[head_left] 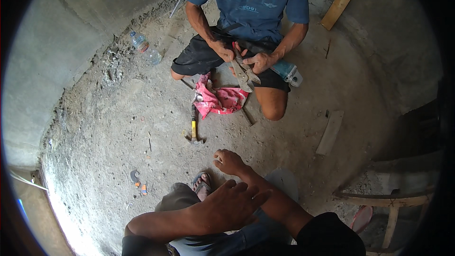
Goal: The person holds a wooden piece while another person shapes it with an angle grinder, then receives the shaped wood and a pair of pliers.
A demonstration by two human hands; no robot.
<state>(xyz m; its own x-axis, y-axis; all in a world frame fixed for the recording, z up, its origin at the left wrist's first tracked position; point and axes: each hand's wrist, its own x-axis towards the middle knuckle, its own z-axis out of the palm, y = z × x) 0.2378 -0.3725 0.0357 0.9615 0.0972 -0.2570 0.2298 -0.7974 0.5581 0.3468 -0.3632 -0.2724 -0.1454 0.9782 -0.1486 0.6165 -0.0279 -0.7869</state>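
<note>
My left hand [232,206] lies across my right forearm, low in the middle, with its fingers bent and apart and nothing seen in them. Ahead of it, my right hand [231,162] hovers over the floor, fingers loosely bent, also without a visible object. Closest to the right hand is a claw hammer [194,128] with a yellow and black handle, lying head toward me. Beyond it a crumpled pink cloth [220,99] lies on the floor. A co-worker facing me holds a grey plier-like metal tool [244,76] with a red handle in both hands.
A teal power tool [286,72] rests by the co-worker's thigh. Plastic bottles [144,47] lie at the far left. Small orange and black pieces [139,182] are on the left floor. A flat strip [330,132] and a wooden frame [388,201] are at right.
</note>
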